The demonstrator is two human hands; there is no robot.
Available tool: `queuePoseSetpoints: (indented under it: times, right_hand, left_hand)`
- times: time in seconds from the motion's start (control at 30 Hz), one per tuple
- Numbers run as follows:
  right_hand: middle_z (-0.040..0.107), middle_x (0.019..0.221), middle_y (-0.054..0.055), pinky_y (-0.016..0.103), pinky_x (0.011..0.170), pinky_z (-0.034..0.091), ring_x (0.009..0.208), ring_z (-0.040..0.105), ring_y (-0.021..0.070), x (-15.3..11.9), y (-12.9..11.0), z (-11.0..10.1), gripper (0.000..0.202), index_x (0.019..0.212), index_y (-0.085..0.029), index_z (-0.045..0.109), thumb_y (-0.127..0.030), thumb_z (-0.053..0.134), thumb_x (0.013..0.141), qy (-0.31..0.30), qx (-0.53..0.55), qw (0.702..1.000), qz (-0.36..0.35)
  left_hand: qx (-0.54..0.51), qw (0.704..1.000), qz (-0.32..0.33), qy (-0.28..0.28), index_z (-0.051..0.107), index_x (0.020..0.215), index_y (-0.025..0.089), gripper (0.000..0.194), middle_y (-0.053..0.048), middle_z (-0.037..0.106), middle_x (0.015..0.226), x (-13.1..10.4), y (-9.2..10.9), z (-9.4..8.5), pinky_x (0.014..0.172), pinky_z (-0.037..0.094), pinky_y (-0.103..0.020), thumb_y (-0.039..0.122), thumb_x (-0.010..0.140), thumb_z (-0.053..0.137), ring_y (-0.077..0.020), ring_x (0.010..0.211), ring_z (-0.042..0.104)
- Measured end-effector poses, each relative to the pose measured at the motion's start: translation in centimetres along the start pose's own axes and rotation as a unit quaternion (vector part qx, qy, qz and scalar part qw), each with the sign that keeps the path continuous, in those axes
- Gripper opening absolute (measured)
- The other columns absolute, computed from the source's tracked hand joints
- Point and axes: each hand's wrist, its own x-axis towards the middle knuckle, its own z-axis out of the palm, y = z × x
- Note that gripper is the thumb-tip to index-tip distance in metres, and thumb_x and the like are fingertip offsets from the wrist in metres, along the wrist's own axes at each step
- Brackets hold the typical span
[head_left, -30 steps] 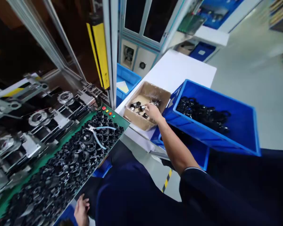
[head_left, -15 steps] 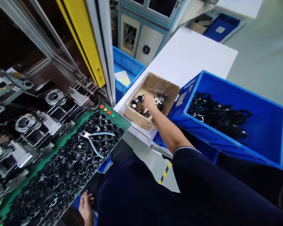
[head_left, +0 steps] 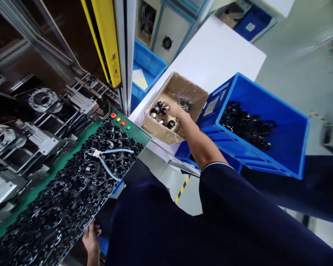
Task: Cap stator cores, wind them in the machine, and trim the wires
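My right hand (head_left: pixel 172 110) reaches into an open cardboard box (head_left: pixel 166 136) lined with clear plastic. Its fingers are closed on a black ring-shaped part (head_left: pixel 163 108), partly hidden by them. Several black and silver cylindrical parts (head_left: pixel 153 115) lie in the box around that hand, and more silver-and-black rings (head_left: pixel 184 105) sit on its far side. Low in the view, my left hand (head_left: pixel 91 238) hangs beside the edge of the green worktable (head_left: pixel 138 133), its fingers loosely bent and apart with nothing visible in them.
Black ring parts (head_left: pixel 80 181) cover much of the worktable, with blue-handled pliers (head_left: pixel 111 151) on top. Buttons (head_left: pixel 118 119) line its corner, near a yellow post (head_left: pixel 107 44) and machine fixtures (head_left: pixel 44 99). A blue bin (head_left: pixel 285 129) of black parts stands right of the box.
The camera view has shifted, so the table, box and bin sit differently in it. My right hand stays in the box at the black parts; my left hand remains by the table edge.
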Motion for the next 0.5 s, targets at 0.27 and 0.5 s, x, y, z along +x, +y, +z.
queuePoseSetpoints:
  times: [0.27,0.5]
  right_hand:
    - [0.075,0.158,0.014,0.059,0.123,0.067,0.143,0.076,0.0327,-0.6,-4.4,-1.0,0.045,0.151,-0.019,0.077,-0.046,0.084,0.115,-0.001,-0.031,0.998,0.056]
    - [0.087,0.136,0.014,0.050,0.116,0.069,0.124,0.085,0.0295,-9.8,-6.8,-6.2,0.034,0.136,-0.015,0.083,-0.040,0.083,0.112,0.102,0.086,0.991,0.003]
  left_hand:
    - [-0.062,0.990,0.060,0.112,0.067,0.099,0.028,0.092,0.000,0.066,0.077,-4.2,2.0,1.5,0.065,0.064,-0.043,0.117,0.086,0.050,-0.0244,0.062,0.070]
    - [-0.068,0.977,0.194,0.061,0.077,0.102,0.030,0.087,-0.008,0.083,0.098,-11.6,5.2,2.0,0.082,0.075,-0.056,0.115,0.083,0.065,-0.0442,0.093,0.090]
